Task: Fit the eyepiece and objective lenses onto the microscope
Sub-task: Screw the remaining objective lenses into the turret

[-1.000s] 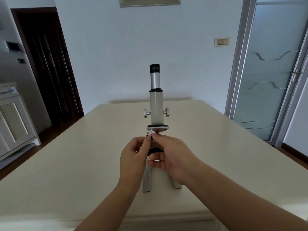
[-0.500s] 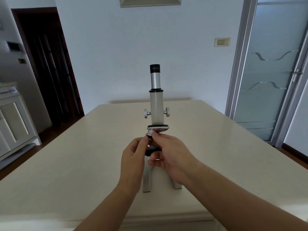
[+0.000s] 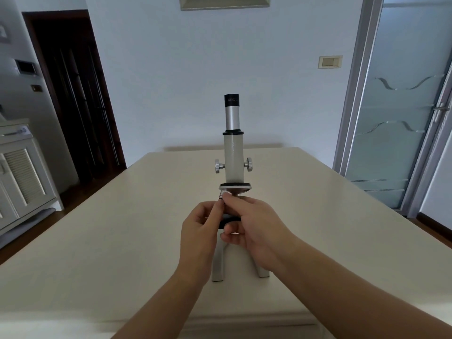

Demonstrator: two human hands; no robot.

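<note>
A small grey microscope point(image 3: 234, 157) stands upright on the cream table point(image 3: 122, 228), with a black-topped eyepiece point(image 3: 231, 101) seated in its tube. Under the round nosepiece point(image 3: 238, 187) a small silver objective lens point(image 3: 222, 194) shows just above my fingers. My left hand point(image 3: 199, 231) and my right hand point(image 3: 254, 226) meet there, fingertips pinching the objective lens from both sides. My hands hide the stage and most of the lens.
The microscope's two-legged foot point(image 3: 219, 272) rests near the table's front edge. A dark doorway point(image 3: 73, 94) and a white cabinet point(image 3: 22, 177) are on the left, a frosted glass door point(image 3: 401, 106) on the right.
My fingers have shifted slightly on the objective lens under the nosepiece. The microscope has not moved.
</note>
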